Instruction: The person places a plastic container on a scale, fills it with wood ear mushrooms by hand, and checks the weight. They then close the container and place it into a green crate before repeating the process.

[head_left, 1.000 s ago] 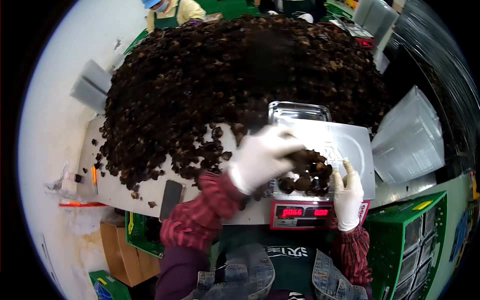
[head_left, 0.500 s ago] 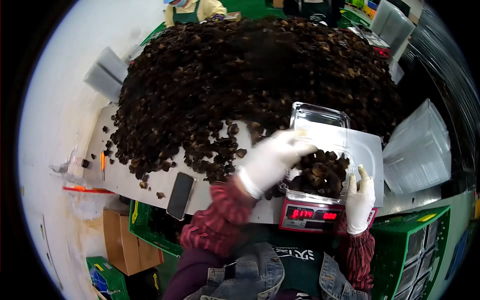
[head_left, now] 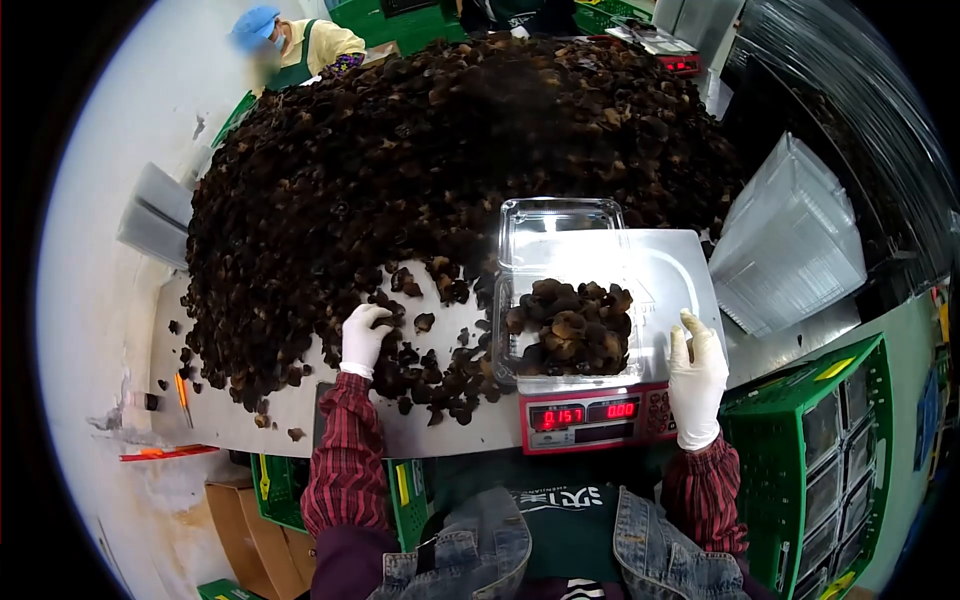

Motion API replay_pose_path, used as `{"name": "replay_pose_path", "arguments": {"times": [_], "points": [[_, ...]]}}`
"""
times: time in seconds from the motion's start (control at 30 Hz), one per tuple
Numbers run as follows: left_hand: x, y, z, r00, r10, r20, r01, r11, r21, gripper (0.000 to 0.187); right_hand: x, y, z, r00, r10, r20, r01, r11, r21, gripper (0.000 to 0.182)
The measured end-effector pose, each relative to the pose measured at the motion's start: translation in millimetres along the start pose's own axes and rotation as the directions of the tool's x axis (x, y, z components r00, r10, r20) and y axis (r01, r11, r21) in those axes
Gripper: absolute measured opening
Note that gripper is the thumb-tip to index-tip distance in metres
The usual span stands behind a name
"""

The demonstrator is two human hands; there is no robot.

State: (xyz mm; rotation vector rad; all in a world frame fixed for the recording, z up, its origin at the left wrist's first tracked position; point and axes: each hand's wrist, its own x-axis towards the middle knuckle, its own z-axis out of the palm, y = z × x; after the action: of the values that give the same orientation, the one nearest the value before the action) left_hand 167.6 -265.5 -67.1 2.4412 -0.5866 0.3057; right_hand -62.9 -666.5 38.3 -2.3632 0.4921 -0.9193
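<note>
My left hand (head_left: pixel 364 340), in a white glove, is at the near edge of a big heap of dark wood ear mushrooms (head_left: pixel 400 150). Its fingers curl around dark pieces there, partly hidden. A clear plastic box (head_left: pixel 507 340) sits on the scale (head_left: pixel 675 270) with its lid folded back; a mound of wood ear mushrooms (head_left: pixel 572 330) fills it. Red digits on the scale's display (head_left: pixel 583 414) read 0.157 and 0.00. My right hand (head_left: pixel 697 380), also gloved, rests by the scale's right front corner, fingers apart and holding nothing.
Stacked clear boxes (head_left: pixel 795 240) stand to the right of the scale. A green crate (head_left: pixel 815 400) with packed boxes is at lower right. An orange-handled tool (head_left: pixel 183 400) lies at left. Across the heap are a person in a blue cap (head_left: pixel 256 24) and another scale (head_left: pixel 680 64).
My left hand has moved from the box leftward to the heap's edge. The scale reading has dropped from 0.174 to 0.157. My right hand stays beside the scale. The camera view has shifted.
</note>
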Motion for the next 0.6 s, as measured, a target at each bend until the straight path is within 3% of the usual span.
{"name": "replay_pose_path", "arguments": {"times": [0.07,0.1,0.13,0.2,0.27,0.33,0.4,0.5,0.6], "points": [[8,7,-9,0.986,-0.163,0.027,0.165,0.966,-0.198,0.025,-1,2,-1,1.000,0.003,-0.021,-0.003,1.000,0.008,0.025],[11,12,-12,0.868,-0.465,0.173,0.495,0.782,-0.379,0.024,-2,0,-1,1.000,0.027,0.002,-0.028,0.999,0.016,0.024],[15,28,-18,0.877,-0.448,0.175,0.477,0.763,-0.436,0.022,-3,-1,-2,0.998,0.052,0.023,-0.053,0.998,0.024,0.024],[24,78,-27,0.989,-0.149,0.015,0.140,0.886,-0.443,0.022,-3,-5,0,0.997,0.069,0.031,-0.069,0.998,0.000,0.023],[25,151,-37,0.993,-0.101,0.060,0.115,0.744,-0.658,0.025,-2,-6,5,0.999,0.017,0.029,-0.018,1.000,0.022,0.024],[27,207,-45,0.991,0.129,0.045,-0.098,0.900,-0.425,0.027,0,-10,8,0.999,-0.022,0.031,0.022,1.000,0.015,0.023],[27,232,-31,0.935,0.329,0.135,-0.270,0.903,-0.335,0.037,0,-15,10,0.998,-0.025,0.053,0.023,0.999,0.027,0.023],[24,253,-22,0.819,0.431,0.378,-0.337,0.895,-0.292,0.047,-3,-12,11,0.997,-0.051,0.059,0.050,0.998,0.029,0.023],[22,250,-41,0.820,0.456,0.345,-0.319,0.865,-0.387,0.041,-7,-6,5,0.998,-0.012,0.069,0.010,1.000,0.025,0.023]]}}
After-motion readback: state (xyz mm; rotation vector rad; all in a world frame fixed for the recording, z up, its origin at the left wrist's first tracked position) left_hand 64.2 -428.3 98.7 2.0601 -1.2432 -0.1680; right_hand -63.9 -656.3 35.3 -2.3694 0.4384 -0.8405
